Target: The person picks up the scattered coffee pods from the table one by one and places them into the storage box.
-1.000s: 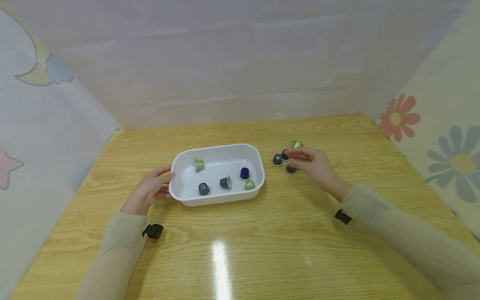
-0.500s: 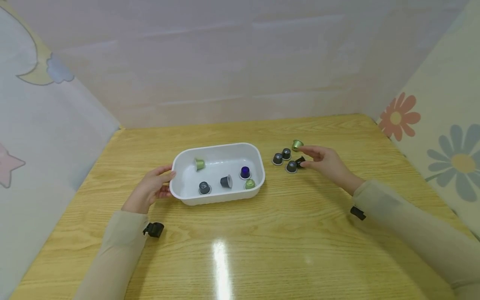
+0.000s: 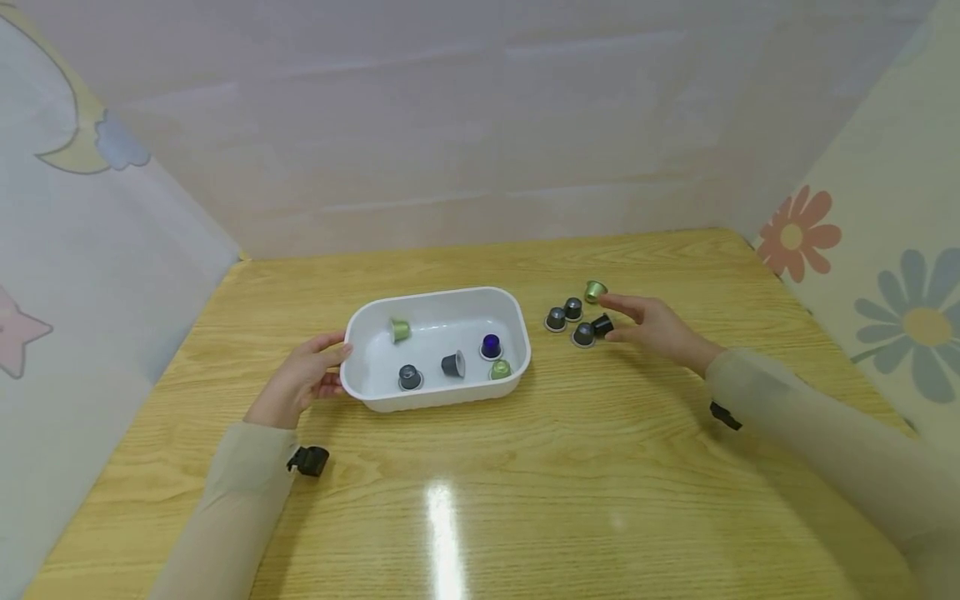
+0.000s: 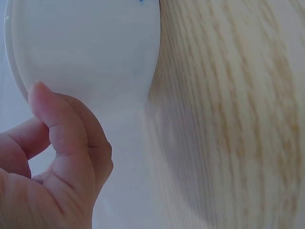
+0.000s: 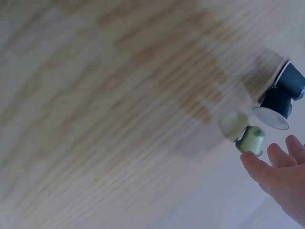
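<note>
In the head view my left hand [image 3: 300, 379] grips the left end of a white plastic tub [image 3: 431, 403], its thumb and fingers on either side of the rim. My right hand [image 3: 656, 329] is held with fingers apart beside a group of coffee capsules, holding none. One fingertip is close to a green capsule [image 3: 595, 291]; contact is unclear. Just left of the thumb, a black capsule [image 3: 602, 325] lies on its side against an upright dark grey capsule [image 3: 583, 335]. Two more dark capsules [image 3: 556, 318] stand further left. The right wrist view shows the green capsule [image 5: 251, 140] beyond the fingertips.
Inside the tub are several capsules: a green capsule [image 3: 401, 330] on its side, a grey capsule [image 3: 408, 377], a tipped grey capsule [image 3: 452, 364], a purple capsule [image 3: 491, 346] and a green capsule [image 3: 500, 369]. Fabric walls surround the wooden table [image 3: 525, 483].
My right hand has shifted right, off the dark capsules, and its fingers have parted slightly. The tipped black capsule now shows whole. My left hand and the tub have stayed put.
</note>
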`<state>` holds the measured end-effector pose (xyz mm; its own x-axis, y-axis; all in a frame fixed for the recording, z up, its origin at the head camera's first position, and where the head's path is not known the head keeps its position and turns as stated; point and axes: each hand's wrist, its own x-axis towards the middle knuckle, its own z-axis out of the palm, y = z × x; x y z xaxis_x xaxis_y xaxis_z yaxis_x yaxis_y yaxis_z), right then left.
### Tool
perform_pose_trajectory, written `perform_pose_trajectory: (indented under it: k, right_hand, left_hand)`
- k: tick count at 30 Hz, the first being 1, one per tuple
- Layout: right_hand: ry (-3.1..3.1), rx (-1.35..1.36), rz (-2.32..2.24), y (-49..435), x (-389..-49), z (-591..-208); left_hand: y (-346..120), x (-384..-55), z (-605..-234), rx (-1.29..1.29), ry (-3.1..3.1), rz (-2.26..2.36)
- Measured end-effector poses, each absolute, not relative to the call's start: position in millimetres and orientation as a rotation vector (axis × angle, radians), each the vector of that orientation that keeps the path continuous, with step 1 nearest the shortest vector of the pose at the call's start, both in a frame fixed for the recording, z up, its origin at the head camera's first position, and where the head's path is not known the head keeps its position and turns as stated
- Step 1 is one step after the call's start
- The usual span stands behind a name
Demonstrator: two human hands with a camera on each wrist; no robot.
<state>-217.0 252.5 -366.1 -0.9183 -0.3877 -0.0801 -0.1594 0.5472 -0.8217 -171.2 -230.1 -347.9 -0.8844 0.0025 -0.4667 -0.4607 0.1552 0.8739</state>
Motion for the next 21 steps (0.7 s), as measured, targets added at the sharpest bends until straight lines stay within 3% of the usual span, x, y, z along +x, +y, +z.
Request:
perform_pose_trajectory:
  k: [21]
  right_hand:
    - [2.469, -0.535, -1.157, 271.3, -248.0, -381.0]
  left_hand:
    - [-229.2, -170.3, -346.7, -0.421, 2.061, 1.798]
